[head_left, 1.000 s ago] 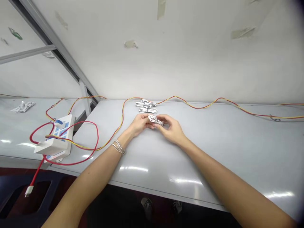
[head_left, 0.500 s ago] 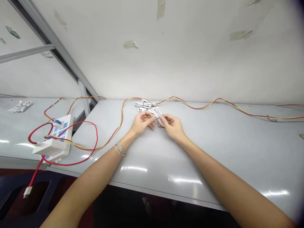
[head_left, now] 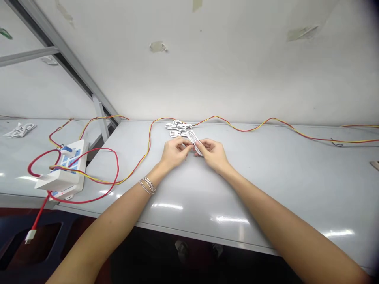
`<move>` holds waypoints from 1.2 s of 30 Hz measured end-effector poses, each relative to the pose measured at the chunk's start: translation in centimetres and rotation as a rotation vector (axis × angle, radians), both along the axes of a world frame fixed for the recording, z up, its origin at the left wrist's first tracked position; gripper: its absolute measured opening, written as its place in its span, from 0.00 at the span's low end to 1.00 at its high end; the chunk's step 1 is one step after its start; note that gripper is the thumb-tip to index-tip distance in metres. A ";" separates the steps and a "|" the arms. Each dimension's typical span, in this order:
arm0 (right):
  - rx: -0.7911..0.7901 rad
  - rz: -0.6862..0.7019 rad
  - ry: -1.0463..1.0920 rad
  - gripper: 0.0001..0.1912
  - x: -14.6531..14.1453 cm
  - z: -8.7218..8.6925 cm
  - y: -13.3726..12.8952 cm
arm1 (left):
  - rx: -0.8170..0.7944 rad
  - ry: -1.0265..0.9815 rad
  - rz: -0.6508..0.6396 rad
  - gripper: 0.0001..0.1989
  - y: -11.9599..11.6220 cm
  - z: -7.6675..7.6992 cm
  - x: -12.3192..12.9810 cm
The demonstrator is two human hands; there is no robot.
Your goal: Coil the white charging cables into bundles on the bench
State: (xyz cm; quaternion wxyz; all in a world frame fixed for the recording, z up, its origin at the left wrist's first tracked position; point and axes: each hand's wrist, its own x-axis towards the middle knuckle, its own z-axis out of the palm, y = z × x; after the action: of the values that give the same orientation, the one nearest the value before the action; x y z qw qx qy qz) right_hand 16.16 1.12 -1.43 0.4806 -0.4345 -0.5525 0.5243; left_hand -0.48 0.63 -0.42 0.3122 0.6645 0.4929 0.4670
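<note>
My right hand [head_left: 213, 154] grips a coiled white cable [head_left: 193, 138] between thumb and fingers, its loops tilted up to the left. Against it, my left hand [head_left: 175, 152] has thumb and forefinger pinched at the thin dark tie around the coil's middle; the fingertips partly hide the tie. Just beyond the hands, more bundled white cables [head_left: 179, 126] with black ties lie on the grey table [head_left: 195, 189]. One of these bundles shows a plug end [head_left: 173, 134].
A white power strip [head_left: 77, 156] with a white adapter [head_left: 57, 179] and looping red cable [head_left: 117, 165] occupies the left. Red-yellow wire [head_left: 242, 129] runs along the wall. Another white cable bundle [head_left: 20, 130] lies far left, past a metal frame [head_left: 99, 112].
My left hand has closed in on the coil, its thumb and forefinger now meeting at the tie. The right hand keeps its hold. The whole view has shifted slightly.
</note>
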 end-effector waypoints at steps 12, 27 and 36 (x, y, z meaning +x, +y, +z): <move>0.041 0.000 -0.073 0.19 -0.1 0.4 -0.3 | 0.230 0.239 -0.012 0.03 -1.0 0.9 0.4; 0.093 -0.012 -0.135 0.20 0.0 0.1 -0.1 | 0.210 0.214 0.005 0.05 -0.8 0.6 0.4; 0.164 -0.050 -0.224 0.16 -0.1 0.2 -0.4 | 0.237 0.265 0.021 0.06 -0.8 0.5 0.6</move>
State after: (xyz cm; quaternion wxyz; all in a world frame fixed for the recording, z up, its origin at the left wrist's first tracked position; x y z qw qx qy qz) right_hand 16.07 0.68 -1.27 0.4628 -0.4629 -0.6329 0.4135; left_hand 0.16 -0.16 0.10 0.1590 0.7472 0.4781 0.4333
